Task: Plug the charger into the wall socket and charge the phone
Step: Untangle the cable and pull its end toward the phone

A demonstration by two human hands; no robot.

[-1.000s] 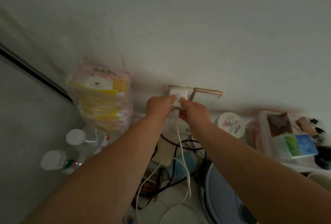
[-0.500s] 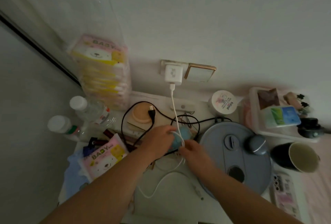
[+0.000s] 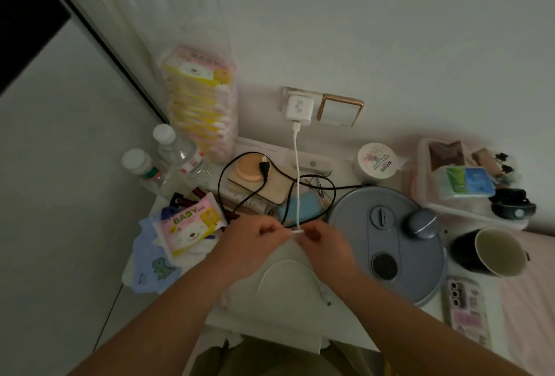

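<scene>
- Head view, charger (image 3: 298, 107): white block seated in the wall socket (image 3: 289, 96), just left of a gold-rimmed switch plate (image 3: 341, 111). One second ago both hands pressed it there; they have since left it. Judgement: plugging-in step done.
- Head view, cable (image 3: 296, 183): white, hanging straight from the charger down to the hands, crossing a loose black cord (image 3: 240, 183); slack continues in a loop over the white table (image 3: 288, 315) below the wrists.
- Head view, left hand (image 3: 255, 240): fingers narrowed in a pinch on the cable, touching the right hand.
- Head view, right hand (image 3: 322, 243): fingertips pinched on the same spot of cable. Both dropped from socket to tabletop within the last second.
- Head view, phone (image 3: 465, 312): apparently the cased handset lying at the table's right edge, beside the grey round appliance (image 3: 387, 243), well apart from both hands; identity uncertain.
- Judgement: remaining work is finding the cable's free end, which I cannot locate, and bringing it to the phone.
</scene>
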